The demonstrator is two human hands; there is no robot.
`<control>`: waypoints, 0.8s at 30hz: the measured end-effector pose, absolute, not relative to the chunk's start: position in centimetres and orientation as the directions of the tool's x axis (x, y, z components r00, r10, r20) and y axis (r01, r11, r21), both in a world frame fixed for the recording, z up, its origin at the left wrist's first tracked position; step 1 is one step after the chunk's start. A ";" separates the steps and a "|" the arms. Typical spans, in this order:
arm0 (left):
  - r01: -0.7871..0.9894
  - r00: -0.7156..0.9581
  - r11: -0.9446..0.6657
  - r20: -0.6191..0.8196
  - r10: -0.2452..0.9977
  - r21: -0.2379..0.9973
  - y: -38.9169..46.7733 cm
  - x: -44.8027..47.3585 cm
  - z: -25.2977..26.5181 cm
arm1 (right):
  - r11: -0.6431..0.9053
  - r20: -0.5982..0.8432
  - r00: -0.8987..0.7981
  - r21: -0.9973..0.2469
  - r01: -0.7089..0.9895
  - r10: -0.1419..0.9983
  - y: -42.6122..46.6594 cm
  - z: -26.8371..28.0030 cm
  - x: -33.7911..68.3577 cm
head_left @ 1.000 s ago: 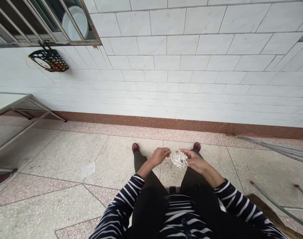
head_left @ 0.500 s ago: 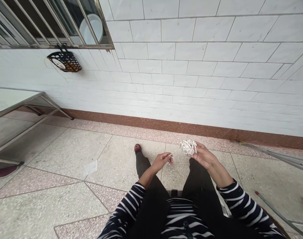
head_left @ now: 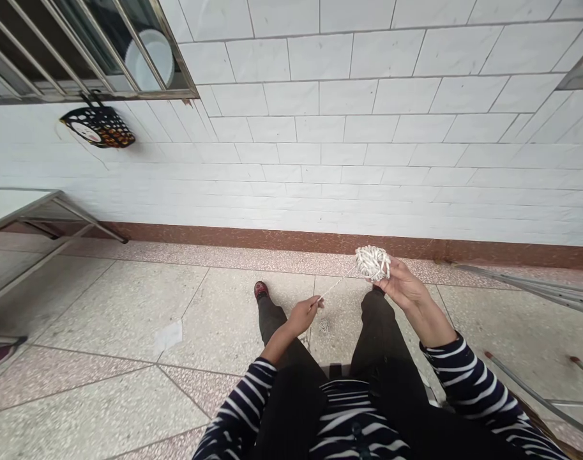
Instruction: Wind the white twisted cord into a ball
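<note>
A bundled ball of whitish cord (head_left: 371, 262) is in my right hand (head_left: 406, 285), whose fingers are closed around its right side. From the ball a thin length of cord (head_left: 338, 281) runs down and left, stretched taut. Its other end goes into my left hand (head_left: 306, 315), which pinches it between thumb and fingers above my left knee. On the floor between my legs lies a small heap of similar cord (head_left: 324, 326), below and right of the left hand.
A metal-legged table (head_left: 23, 204) stands at the left. A black basket (head_left: 98, 125) hangs from the barred window on the tiled wall (head_left: 320, 96). Metal poles (head_left: 525, 281) lie at the right. A pale paper-like square (head_left: 169, 335) is on the floor.
My hands have moved apart, the right one up and right with the ball. The cord between them is longer and straighter. The whole view has shifted slightly to the right.
</note>
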State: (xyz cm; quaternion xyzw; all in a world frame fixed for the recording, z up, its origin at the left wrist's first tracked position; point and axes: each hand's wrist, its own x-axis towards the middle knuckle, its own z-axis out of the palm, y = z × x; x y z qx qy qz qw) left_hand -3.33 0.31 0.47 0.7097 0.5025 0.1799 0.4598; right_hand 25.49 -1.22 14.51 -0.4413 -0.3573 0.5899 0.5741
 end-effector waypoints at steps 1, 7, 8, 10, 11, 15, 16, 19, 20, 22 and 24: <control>0.545 0.401 -0.090 -0.164 0.901 0.834 0.8 -3.0 0.9 | -0.109 -0.125 0.025 -0.935 -0.338 0.992 -1.5 14.4 24.8; 0.221 0.429 -0.114 0.008 0.903 0.969 2.1 1.9 3.7 | -0.187 -0.175 -0.091 -0.971 -0.148 0.980 -2.5 13.9 19.9; 0.202 0.425 -0.103 0.008 0.905 0.974 1.8 2.6 3.9 | -0.169 -0.160 -0.085 -0.979 -0.112 0.983 -2.3 13.9 19.6; 0.199 0.432 -0.075 -0.019 0.901 0.977 0.8 3.3 3.9 | -0.114 -0.112 -0.049 -0.993 -0.031 0.992 -1.6 13.7 19.7; 0.203 0.440 -0.053 -0.043 0.897 0.978 0.2 3.3 3.6 | -0.079 -0.079 -0.016 -0.997 0.015 0.997 -1.1 13.5 20.1; 0.249 0.493 0.067 -0.187 0.850 0.966 -2.5 1.9 2.2 | 0.042 0.081 0.176 -0.976 0.212 0.981 1.7 12.1 22.1; 0.288 0.518 0.073 -0.220 0.826 0.955 -3.0 1.4 2.0 | 0.053 0.109 0.215 -0.967 0.250 0.971 2.4 11.5 22.6; 0.429 0.603 -0.035 -0.257 0.755 0.902 -3.8 -0.1 2.7 | 0.041 0.117 0.235 -0.952 0.305 0.965 3.3 9.1 23.2; 0.462 0.617 -0.101 -0.237 0.750 0.881 -3.6 -0.6 3.3 | 0.029 0.096 0.207 -0.952 0.306 0.974 3.1 8.2 23.1; 0.512 0.615 -0.239 -0.158 0.773 0.825 -2.7 -1.6 4.8 | 0.000 0.032 0.107 -0.959 0.285 0.994 1.9 6.3 22.5; 0.574 0.584 -0.346 -0.075 0.808 0.742 -1.1 -2.4 6.1 | -0.039 -0.047 -0.030 -0.971 0.235 0.998 0.0 4.8 21.6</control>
